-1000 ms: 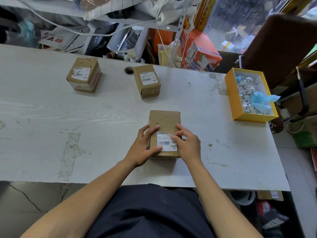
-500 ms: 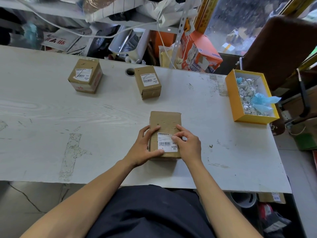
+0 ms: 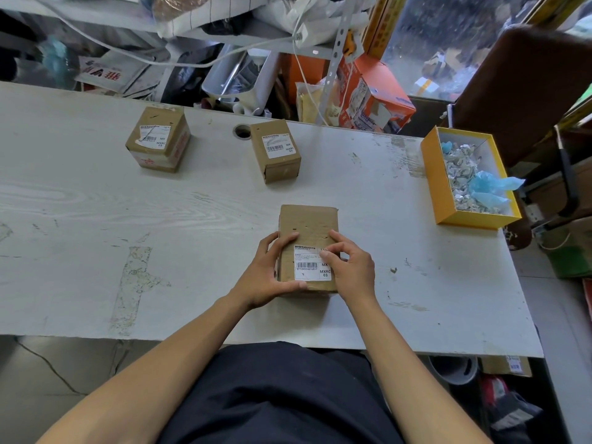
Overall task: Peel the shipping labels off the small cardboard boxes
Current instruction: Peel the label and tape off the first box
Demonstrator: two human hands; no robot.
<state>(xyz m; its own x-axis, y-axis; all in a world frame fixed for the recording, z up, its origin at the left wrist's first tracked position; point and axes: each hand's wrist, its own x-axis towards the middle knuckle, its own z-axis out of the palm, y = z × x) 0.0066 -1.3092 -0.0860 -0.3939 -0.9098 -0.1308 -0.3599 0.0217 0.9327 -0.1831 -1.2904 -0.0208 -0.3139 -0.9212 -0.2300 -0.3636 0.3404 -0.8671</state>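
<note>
Picked at label point(image 3: 312, 262) corner with right hand point(image 3: 350, 270), fingers curled; braced near box point(image 3: 307, 248) with left hand point(image 3: 267, 272) wrapped round its 9 o'clock side. Label looked fully stuck. Two boxes point(image 3: 159, 139) point(image 3: 276, 151) at 11 o'clock kept theirs: all three left.

The left hand point(image 3: 268, 271) slid its thumb off the shipping label point(image 3: 311, 263) to the near edge of the cardboard box point(image 3: 308, 225). The right hand point(image 3: 349, 263) moved its fingertips up to the label's upper right corner.
</note>
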